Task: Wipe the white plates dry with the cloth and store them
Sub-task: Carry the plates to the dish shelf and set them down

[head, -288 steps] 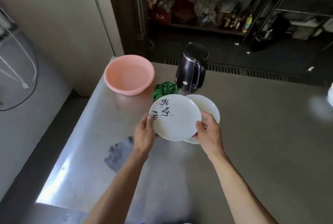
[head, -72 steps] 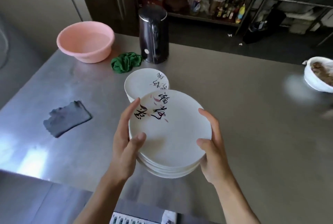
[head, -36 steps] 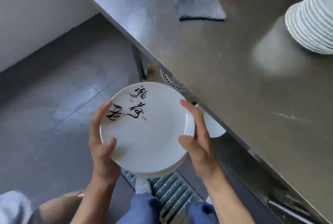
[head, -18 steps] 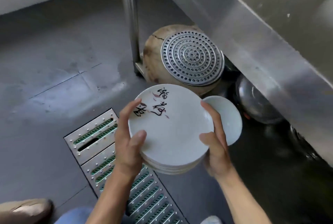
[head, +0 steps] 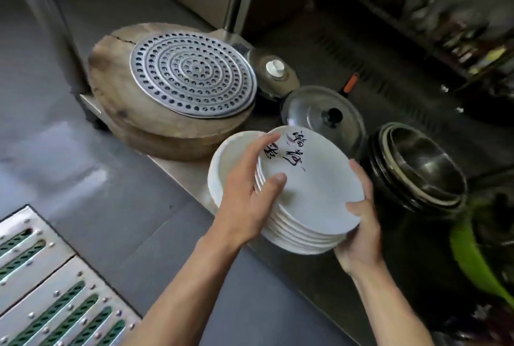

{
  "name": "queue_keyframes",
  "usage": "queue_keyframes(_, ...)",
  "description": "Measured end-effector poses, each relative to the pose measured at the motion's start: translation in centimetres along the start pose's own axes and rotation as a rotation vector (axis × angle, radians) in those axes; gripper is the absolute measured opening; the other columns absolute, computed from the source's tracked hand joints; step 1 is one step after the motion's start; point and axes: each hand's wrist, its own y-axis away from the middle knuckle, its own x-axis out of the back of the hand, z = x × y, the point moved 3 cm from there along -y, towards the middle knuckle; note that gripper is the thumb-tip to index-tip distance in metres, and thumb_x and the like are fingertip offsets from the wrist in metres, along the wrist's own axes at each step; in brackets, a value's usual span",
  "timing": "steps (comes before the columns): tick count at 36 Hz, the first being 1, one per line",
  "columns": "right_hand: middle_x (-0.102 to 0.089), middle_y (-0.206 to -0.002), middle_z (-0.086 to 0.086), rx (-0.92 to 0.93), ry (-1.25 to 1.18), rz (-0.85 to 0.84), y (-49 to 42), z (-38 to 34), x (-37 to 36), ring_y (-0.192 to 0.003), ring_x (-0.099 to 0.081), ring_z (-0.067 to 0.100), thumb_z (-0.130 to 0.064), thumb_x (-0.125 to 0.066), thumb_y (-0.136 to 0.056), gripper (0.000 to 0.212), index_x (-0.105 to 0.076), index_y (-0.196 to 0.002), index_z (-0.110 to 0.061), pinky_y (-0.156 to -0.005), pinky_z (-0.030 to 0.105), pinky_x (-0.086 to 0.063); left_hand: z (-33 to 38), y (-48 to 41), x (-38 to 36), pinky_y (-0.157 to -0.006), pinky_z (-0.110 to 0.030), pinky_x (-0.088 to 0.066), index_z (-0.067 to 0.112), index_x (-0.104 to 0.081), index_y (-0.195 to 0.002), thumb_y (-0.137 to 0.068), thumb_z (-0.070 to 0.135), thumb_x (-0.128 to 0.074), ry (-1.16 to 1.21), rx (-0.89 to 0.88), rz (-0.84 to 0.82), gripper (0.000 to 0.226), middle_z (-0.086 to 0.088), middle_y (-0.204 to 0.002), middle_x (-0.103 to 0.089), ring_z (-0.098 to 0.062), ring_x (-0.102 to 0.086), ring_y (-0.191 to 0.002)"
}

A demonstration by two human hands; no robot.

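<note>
A: Holding a stack of round white ceramic plates (head: pixel 314 201) at centre right of the frame, slightly tilted, with black brush characters and pink flecks on the top face.

B: Held how?

A: Pinched at the left rim in the grip of the left hand (head: pixel 244 201), thumb laid on the top plate and forefinger stretched along the upper edge. Cupped at the lower right in the grip of the right hand (head: pixel 361 226), thumb hooked over the rim and the other fingers curled beneath. Cannot tell whether resting on anything below.

B: Sitting beside what?

A: Overlapping a second stack of plain white plates (head: pixel 228 159) just to the left, at the edge of a low steel shelf (head: pixel 183 176). Backed at upper left by a thick round wooden chopping block (head: pixel 116 101) carrying a perforated metal steamer tray (head: pixel 192 76). Bordered just above by a steel pot lid with a black knob (head: pixel 314 112), and further up by a glass lid with a white knob (head: pixel 275 70). Flanked on the right by nested dark metal bowls (head: pixel 422 170), just beside the right hand's fingers.

B: And lower down?

A: Showing grey floor (head: pixel 83 179) at left, a steel drain grate with green slots (head: pixel 55 298) in the lower left corner, and a blurred green shape (head: pixel 472 259) at the lower right edge.
</note>
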Motion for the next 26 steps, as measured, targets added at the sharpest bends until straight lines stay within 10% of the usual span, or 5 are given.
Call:
queue_keyframes(6,-0.061,-0.137,0.01,-0.002,-0.041,0.191,1.0,1.4,8.7,-0.123,-0.06,0.03,-0.02,-0.043,-0.08,0.063,-0.053,-0.141,-0.028,-0.084,0.035,-0.057,-2.4,0.3,-8.4,-0.112,-0.035,-0.042,0.043,-0.044,-0.147,-0.089,0.053,-0.054,-0.022,0.015,-0.202,0.06,0.019,-0.146,-0.053,-0.004,-0.048,-0.136)
queue_keyframes(18,-0.058,-0.14,0.013,-0.061,-0.027,0.445,4.6,5.9,19.0,-0.131,-0.052,0.035,-0.037,-0.058,-0.079,0.062,-0.054,-0.14,-0.028,-0.109,0.057,-0.041,-9.1,3.2,-19.1,-0.104,-0.019,-0.041,0.05,-0.048,-0.14,-0.085,0.047,-0.056,0.106,0.168,-0.419,0.056,0.027,-0.133,-0.06,0.008,-0.053,-0.125)
queue_keyframes(26,-0.068,-0.128,0.001,-0.164,-0.005,0.59,6.1,9.8,20.9,-0.117,-0.064,0.023,-0.039,-0.057,-0.072,0.055,-0.063,-0.126,-0.042,-0.089,0.041,-0.053,-14.2,4.9,-21.3,-0.104,-0.02,-0.038,0.053,-0.052,-0.135,-0.081,0.051,-0.053,0.094,0.286,-0.436,0.054,0.037,-0.127,-0.059,0.011,-0.053,-0.123)
